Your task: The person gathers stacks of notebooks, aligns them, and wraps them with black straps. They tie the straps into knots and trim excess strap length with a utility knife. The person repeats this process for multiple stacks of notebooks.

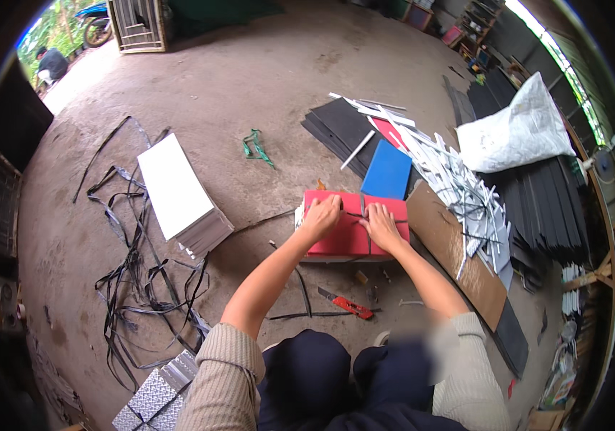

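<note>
A stack of sheets with a red top sheet [338,235] lies on the floor in front of my knees. A dark flat strap [369,246] runs around it both ways and crosses on top. My left hand [323,215] is closed on the strap at the upper middle of the stack, fingers bent. My right hand [382,223] rests on the red sheet at the right, its bent fingers closed on the strap by the crossing. The strap's ends between the fingers are too small to make out. A red utility knife [350,307] lies nearer to me, blade out.
Left are a white sheet stack [176,188] and tangled dark straps [131,280]. A tied patterned bundle [153,402] sits lower left. Right are a blue sheet [386,171], white offcuts [444,172], a brown board [465,262] and a white sack [516,133]. Green string [256,149] lies ahead.
</note>
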Demonstrator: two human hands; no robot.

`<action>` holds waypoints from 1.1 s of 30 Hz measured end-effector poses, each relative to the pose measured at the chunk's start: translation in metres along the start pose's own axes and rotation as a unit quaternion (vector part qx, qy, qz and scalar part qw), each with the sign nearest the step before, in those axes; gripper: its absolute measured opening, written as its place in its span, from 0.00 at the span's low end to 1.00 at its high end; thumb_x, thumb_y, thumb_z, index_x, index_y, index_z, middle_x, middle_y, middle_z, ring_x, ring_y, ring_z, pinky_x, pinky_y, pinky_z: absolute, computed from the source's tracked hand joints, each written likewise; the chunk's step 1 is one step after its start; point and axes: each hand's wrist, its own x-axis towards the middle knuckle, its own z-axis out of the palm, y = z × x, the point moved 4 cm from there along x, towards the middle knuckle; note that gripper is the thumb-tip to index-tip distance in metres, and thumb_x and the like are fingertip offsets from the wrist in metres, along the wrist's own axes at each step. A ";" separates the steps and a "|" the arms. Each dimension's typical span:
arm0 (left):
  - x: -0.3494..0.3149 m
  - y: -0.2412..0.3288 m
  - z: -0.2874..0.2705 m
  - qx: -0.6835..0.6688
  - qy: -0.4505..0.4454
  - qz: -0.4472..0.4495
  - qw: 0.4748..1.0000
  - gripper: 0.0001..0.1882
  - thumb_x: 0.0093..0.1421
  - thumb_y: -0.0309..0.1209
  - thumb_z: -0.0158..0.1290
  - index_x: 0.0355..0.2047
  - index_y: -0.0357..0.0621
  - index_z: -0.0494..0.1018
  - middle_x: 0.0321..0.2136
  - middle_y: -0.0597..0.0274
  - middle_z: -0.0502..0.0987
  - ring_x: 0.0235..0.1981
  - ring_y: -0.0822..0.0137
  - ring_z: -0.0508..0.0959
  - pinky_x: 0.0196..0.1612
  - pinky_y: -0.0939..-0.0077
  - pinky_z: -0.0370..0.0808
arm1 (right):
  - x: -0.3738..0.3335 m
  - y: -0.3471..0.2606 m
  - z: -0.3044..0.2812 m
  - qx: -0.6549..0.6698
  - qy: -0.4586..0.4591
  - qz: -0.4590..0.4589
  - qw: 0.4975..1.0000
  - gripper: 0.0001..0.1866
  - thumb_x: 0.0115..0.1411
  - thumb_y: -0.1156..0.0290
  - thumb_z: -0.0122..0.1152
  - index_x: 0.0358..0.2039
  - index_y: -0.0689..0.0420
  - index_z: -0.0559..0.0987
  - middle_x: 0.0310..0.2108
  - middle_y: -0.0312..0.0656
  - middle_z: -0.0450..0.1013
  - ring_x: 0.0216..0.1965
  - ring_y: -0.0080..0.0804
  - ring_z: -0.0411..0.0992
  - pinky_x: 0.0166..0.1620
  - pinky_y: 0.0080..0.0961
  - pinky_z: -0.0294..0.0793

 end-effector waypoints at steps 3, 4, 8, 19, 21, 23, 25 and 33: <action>-0.002 -0.002 -0.004 -0.116 -0.002 -0.104 0.988 0.10 0.56 0.32 0.46 0.34 0.40 0.60 0.27 0.55 0.70 0.29 0.54 0.71 0.33 0.64 0.64 | -0.013 -0.006 -0.005 0.065 0.027 -0.019 0.997 0.17 0.50 0.61 0.57 0.34 0.58 0.66 0.35 0.45 0.61 0.40 0.41 0.60 0.41 0.39 0.60; 0.000 0.004 -0.004 -0.158 -0.003 -0.147 0.976 0.11 0.56 0.31 0.47 0.34 0.39 0.60 0.25 0.56 0.70 0.27 0.56 0.72 0.33 0.66 0.64 | -0.017 -0.006 -0.005 0.053 0.052 -0.032 0.997 0.16 0.50 0.61 0.57 0.34 0.57 0.66 0.34 0.44 0.62 0.40 0.40 0.61 0.40 0.38 0.60; -0.011 0.014 -0.011 -0.321 0.036 -0.222 0.920 0.15 0.52 0.28 0.54 0.34 0.38 0.60 0.24 0.59 0.68 0.25 0.71 0.69 0.29 0.77 0.66 | -0.022 -0.008 -0.013 0.042 0.120 -0.110 0.986 0.11 0.52 0.64 0.55 0.31 0.57 0.68 0.30 0.40 0.63 0.37 0.36 0.62 0.39 0.34 0.61; -0.076 0.092 -0.069 0.213 -0.107 -0.144 0.961 0.52 0.28 0.55 0.64 0.50 0.40 0.54 0.47 0.51 0.58 0.50 0.54 0.61 0.52 0.42 0.50 | -0.022 -0.022 -0.032 0.208 0.223 -0.188 0.934 0.05 0.55 0.71 0.51 0.24 0.57 0.68 0.20 0.39 0.67 0.26 0.34 0.67 0.32 0.30 0.62; -0.081 0.110 -0.074 0.224 -0.120 -0.187 0.949 0.59 0.23 0.54 0.66 0.53 0.40 0.49 0.49 0.51 0.54 0.52 0.49 0.57 0.54 0.37 0.47 | -0.021 -0.025 -0.044 0.218 0.224 -0.207 0.927 0.06 0.56 0.69 0.50 0.25 0.56 0.68 0.20 0.38 0.68 0.26 0.32 0.67 0.32 0.30 0.62; -0.085 0.126 -0.085 0.249 -0.091 -0.217 0.939 0.59 0.22 0.52 0.66 0.53 0.39 0.49 0.49 0.51 0.55 0.52 0.49 0.57 0.54 0.37 0.46 | -0.018 -0.034 -0.060 0.263 0.192 -0.216 0.921 0.07 0.57 0.68 0.48 0.25 0.57 0.69 0.20 0.38 0.68 0.24 0.31 0.67 0.32 0.29 0.60; -0.088 0.143 -0.103 0.239 -0.062 -0.231 0.941 0.53 0.26 0.46 0.66 0.51 0.38 0.54 0.48 0.54 0.57 0.52 0.54 0.58 0.51 0.45 0.59 | -0.014 -0.041 -0.075 0.304 0.154 -0.222 0.914 0.08 0.58 0.67 0.48 0.25 0.57 0.69 0.20 0.39 0.69 0.24 0.32 0.67 0.33 0.28 0.59; -0.143 0.212 -0.246 0.294 -0.004 -0.274 0.916 0.46 0.31 0.38 0.66 0.52 0.45 0.59 0.47 0.56 0.60 0.51 0.56 0.61 0.52 0.61 0.67 | -0.009 -0.155 -0.174 0.383 -0.039 -0.376 0.843 0.13 0.57 0.63 0.50 0.26 0.61 0.71 0.23 0.47 0.70 0.28 0.42 0.68 0.34 0.34 0.64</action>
